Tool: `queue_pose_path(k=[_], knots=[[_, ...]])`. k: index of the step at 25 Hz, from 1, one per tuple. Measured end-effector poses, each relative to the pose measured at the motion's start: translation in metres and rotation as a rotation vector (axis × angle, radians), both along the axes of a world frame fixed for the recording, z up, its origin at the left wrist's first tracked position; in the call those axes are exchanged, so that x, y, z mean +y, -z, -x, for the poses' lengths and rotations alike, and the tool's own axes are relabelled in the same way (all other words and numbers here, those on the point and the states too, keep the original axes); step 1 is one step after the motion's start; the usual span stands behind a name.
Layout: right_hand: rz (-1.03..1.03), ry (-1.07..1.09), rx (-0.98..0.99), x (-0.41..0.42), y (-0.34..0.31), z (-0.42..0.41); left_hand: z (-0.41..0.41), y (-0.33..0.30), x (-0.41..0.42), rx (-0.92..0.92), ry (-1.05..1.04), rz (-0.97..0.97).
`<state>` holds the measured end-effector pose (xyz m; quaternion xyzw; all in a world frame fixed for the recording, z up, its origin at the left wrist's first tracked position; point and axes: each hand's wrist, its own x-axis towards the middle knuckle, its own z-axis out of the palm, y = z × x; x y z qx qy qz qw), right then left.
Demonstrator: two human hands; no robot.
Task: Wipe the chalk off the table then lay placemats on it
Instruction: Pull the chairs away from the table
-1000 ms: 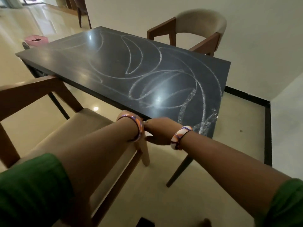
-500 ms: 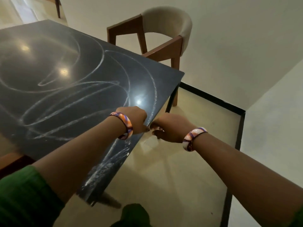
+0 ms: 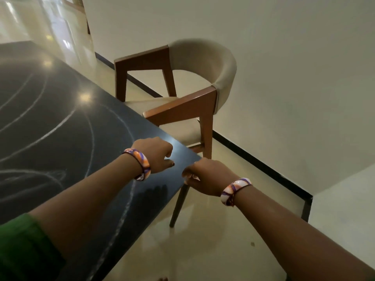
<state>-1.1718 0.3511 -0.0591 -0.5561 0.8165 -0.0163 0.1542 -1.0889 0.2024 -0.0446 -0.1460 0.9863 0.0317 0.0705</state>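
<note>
The dark table fills the left of the head view, with white chalk lines looping over its top. My left hand hovers over the table just inside its near right corner, fingers loosely curled, holding nothing. My right hand is just off that corner at the table's edge, also loosely curled with nothing in it. Both wrists wear orange, purple and white bangles. No cloth or placemat is in sight.
A wooden armchair with a beige seat and back stands at the table's far side, close to the corner. A white wall rises behind it, with a black border strip along the glossy floor. A slanted table leg shows under the corner.
My view has swung round the table's end towards the far chair. Both hands kept their loose curl and stayed together near the table's edge, now at its corner.
</note>
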Motion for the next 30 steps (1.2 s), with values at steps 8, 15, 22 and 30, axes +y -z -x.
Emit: queue_pose_path(k=[8,15,22,30], knots=[[0.035,-0.129,-0.017,-0.029,0.006,0.201,0.174,0.014,-0.014,-0.013,-0.077,-0.089],[-0.002,-0.439,-0.023,-0.051,0.01,0.371,0.293,0.031,-0.016,-0.031,-0.398,-0.211],[0.076,-0.779,0.019,-0.11,0.005,0.418,0.321,0.032,-0.027,0.202,-0.707,-0.189],[0.145,-0.982,0.22,-0.199,0.003,0.405,0.332,0.036,-0.094,0.139,-0.868,-0.176]])
